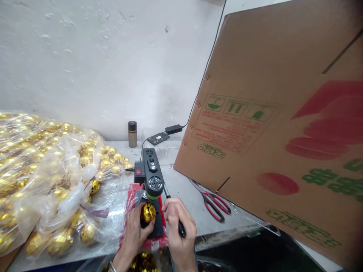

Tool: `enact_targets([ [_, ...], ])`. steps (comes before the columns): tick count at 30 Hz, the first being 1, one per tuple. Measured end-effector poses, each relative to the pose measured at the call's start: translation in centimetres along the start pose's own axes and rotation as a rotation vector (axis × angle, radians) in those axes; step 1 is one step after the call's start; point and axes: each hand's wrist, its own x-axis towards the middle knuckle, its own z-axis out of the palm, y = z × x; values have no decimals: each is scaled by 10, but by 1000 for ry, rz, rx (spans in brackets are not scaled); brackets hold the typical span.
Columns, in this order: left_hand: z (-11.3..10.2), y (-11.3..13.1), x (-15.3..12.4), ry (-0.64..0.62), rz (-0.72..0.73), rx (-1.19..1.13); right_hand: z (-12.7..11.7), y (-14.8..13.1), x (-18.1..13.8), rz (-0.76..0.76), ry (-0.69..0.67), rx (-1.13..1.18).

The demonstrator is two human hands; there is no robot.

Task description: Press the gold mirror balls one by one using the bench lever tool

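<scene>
My left hand (136, 228) grips a shiny gold faceted ball (148, 213), with the thumb and fingers around its sides. The ball sits just below the head of a small black press-like machine (153, 173), over its dark base (159, 223). Whether the ball touches the machine's head I cannot tell. My right hand (181, 226) is closed around the black-handled lever (182, 229) on the machine's right side. Under the base lies a red plastic sheet (129, 211).
Clear bags of gold balls (31, 162) cover the left of the table. Red-handled scissors (215, 206) lie right of the machine, beside a large cardboard box (255, 94). A brown bottle (132, 135) and a power adapter (174, 129) stand near the wall. More gold balls (144, 262) are below the table edge.
</scene>
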Motion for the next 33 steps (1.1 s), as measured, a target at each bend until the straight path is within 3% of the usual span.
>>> enact_targets([
  [6,-2,11,13,-144,-77,54,-2,4,-2,-29,-19,-38],
  [13,-9,13,10,-247,-110,31,-4,22,-18,-173,-15,-100],
  [33,1,9,2,-161,-107,56,11,50,-51,-179,121,-163],
])
